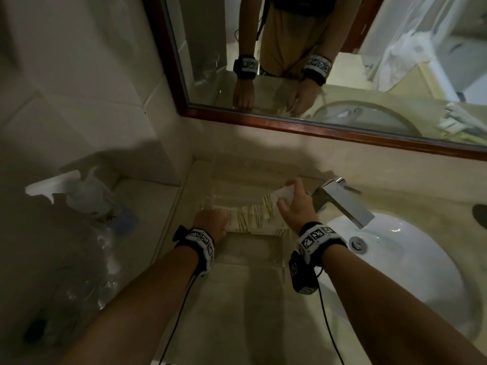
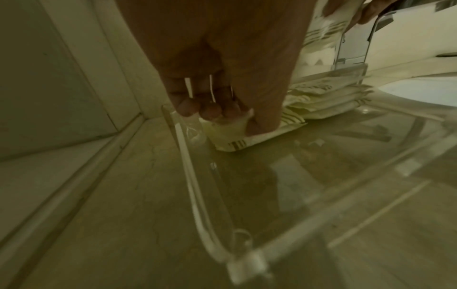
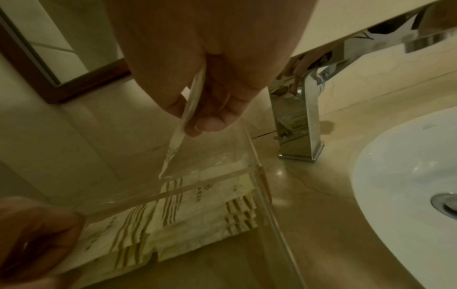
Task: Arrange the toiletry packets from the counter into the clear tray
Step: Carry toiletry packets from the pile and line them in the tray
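Note:
A clear acrylic tray [image 1: 282, 263] stands on the beige counter, left of the sink. Several white toiletry packets with tan stripes [image 1: 254, 219] lie overlapping in its far part [image 3: 197, 211]. My left hand [image 1: 210, 219] reaches into the tray's left side and pinches the nearest packet [image 2: 237, 140] between thumb and curled fingers [image 2: 230, 117], close to the tray's left rim [image 2: 193, 181]. My right hand [image 1: 290, 198] is above the tray's far right corner and pinches one more white packet [image 1: 279, 194], seen edge-on [image 3: 180, 125] between thumb and fingers [image 3: 195, 117].
A chrome faucet [image 1: 342, 201] stands just right of the tray, with the white basin [image 1: 395, 272] beyond it. A wood-framed mirror [image 1: 316, 127] hangs on the back wall. Plastic bottles [image 1: 87, 196] sit on a lower ledge to the left. Tiled wall closes the left side.

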